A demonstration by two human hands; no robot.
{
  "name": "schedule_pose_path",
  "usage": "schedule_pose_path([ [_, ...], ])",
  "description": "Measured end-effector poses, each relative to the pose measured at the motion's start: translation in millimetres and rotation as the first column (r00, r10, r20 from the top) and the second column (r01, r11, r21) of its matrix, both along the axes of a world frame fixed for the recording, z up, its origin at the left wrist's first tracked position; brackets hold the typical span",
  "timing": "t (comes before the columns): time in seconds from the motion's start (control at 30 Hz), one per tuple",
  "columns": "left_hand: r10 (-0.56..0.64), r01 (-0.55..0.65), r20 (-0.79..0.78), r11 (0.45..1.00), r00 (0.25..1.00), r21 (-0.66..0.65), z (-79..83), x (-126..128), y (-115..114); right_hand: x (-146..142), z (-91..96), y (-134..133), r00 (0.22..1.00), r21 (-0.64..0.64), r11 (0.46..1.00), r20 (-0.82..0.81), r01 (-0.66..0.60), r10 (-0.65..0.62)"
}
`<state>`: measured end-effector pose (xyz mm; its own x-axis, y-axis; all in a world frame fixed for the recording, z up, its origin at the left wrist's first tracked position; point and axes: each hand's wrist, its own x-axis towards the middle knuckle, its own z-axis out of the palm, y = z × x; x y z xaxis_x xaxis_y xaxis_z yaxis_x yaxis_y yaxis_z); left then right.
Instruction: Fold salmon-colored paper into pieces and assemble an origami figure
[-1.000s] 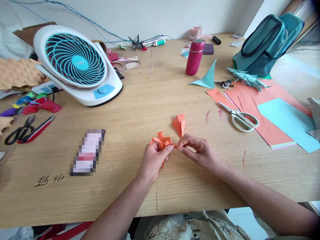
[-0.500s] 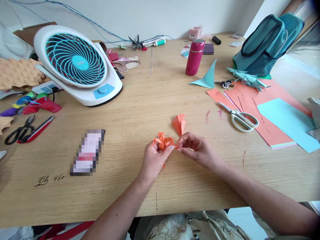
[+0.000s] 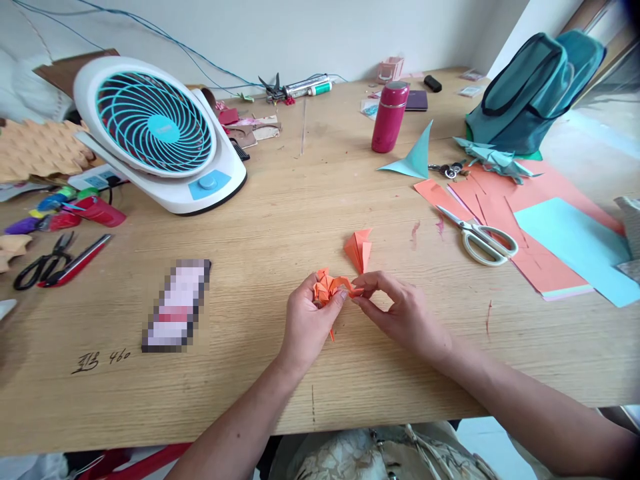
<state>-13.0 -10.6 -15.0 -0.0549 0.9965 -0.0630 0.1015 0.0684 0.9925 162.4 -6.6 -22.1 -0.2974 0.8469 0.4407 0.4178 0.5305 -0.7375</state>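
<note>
An orange origami figure (image 3: 326, 287) with several folded points is held above the table's near middle. My left hand (image 3: 311, 319) grips its body, thumb pressed on top, and one thin orange point sticks out below the palm. From the right, my right hand (image 3: 397, 307) pinches another thin point between thumb and forefinger. The fingers cover part of the figure's underside. Just beyond my hands lies a second folded orange paper piece (image 3: 359, 249), apart from the figure.
White-handled scissors (image 3: 483, 240) lie by orange and blue paper sheets (image 3: 575, 240) on the right. Behind them are a blue origami figure (image 3: 497, 160), a teal bag (image 3: 530, 100) and a magenta bottle (image 3: 390, 117). A fan (image 3: 160, 133), pliers (image 3: 47, 263) and a pixelated object (image 3: 176, 305) are left.
The figure has turned slightly in my left hand, its points now sitting a little further right. My right fingers have shifted along the pinched point. The view has moved slightly.
</note>
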Motion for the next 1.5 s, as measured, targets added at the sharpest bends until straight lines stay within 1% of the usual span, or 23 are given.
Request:
schedule_pose_path([
  [0.1, 0.014, -0.014, 0.001, 1.000, 1.000, 0.004, -1.6, 0, 0, -2, -0.7, -2, 0.997, 0.075, 0.996, 0.068, 0.039, -0.044],
  [0.2, 0.015, -0.015, 0.008, 1.000, 1.000, -0.001, -0.8, 1, 1, -4, -0.1, -2, 0.993, 0.133, 0.990, 0.100, 0.049, -0.063],
  [0.33, 0.023, -0.023, -0.012, 1.000, 1.000, -0.001, 1.9, 2, 0, -6, 2.0, -3, 0.988, 0.176, 0.983, 0.136, 0.053, -0.078],
  [0.6, 0.029, -0.027, -0.061, 0.999, 0.998, 0.034, 1.0, 2, 0, -8, 0.6, -5, 0.986, 0.180, 0.981, 0.136, 0.072, -0.097],
  [0.73, 0.025, -0.024, -0.037, 0.999, 0.999, 0.034, 0.5, 2, 0, -7, 0.1, -5, 0.989, 0.173, 0.981, 0.109, 0.084, -0.104],
  [0.87, 0.026, -0.027, 0.033, 0.999, 0.999, 0.029, -3.2, 4, -2, -8, -1.2, -5, 0.993, 0.105, 0.989, 0.033, 0.107, -0.111],
  [0.97, 0.043, -0.045, 0.080, 0.999, 0.996, 0.025, -7.8, 5, -3, -9, -3.8, -4, 0.987, -0.055, 0.991, -0.099, 0.121, -0.126],
  [1.03, 0.049, -0.053, 0.101, 0.998, 0.994, 0.030, -10.4, 6, -4, -10, -5.9, -2, 0.973, -0.179, 0.979, -0.190, 0.097, -0.131],
  [1.07, 0.050, -0.053, 0.108, 0.998, 0.993, 0.031, -11.5, 6, -4, -10, -6.8, -1, 0.967, -0.221, 0.972, -0.221, 0.076, -0.126],
  [1.13, 0.057, -0.061, 0.116, 0.998, 0.992, 0.025, -13.2, 5, -4, -10, -7.4, 0, 0.963, -0.244, 0.969, -0.252, 0.036, -0.099],
  [1.2, 0.067, -0.068, 0.118, 0.998, 0.991, 0.007, -14.5, 4, -3, -9, -6.0, 0, 0.970, -0.205, 0.978, -0.234, 0.021, -0.070],
  [1.37, 0.076, -0.073, 0.128, 0.997, 0.989, -0.029, -18.6, 2, -3, -5, 0.5, 0, 0.995, -0.009, 1.000, -0.098, 0.007, -0.008],
  [1.43, 0.076, -0.072, 0.125, 0.997, 0.989, -0.032, -19.6, 3, -3, -4, 1.2, 1, 0.996, 0.011, 1.000, -0.088, -0.010, 0.010],
  [1.5, 0.080, -0.076, 0.130, 0.996, 0.988, -0.036, -19.4, 3, -2, -3, 1.0, 1, 0.995, -0.013, 1.000, -0.098, -0.026, 0.024],
])
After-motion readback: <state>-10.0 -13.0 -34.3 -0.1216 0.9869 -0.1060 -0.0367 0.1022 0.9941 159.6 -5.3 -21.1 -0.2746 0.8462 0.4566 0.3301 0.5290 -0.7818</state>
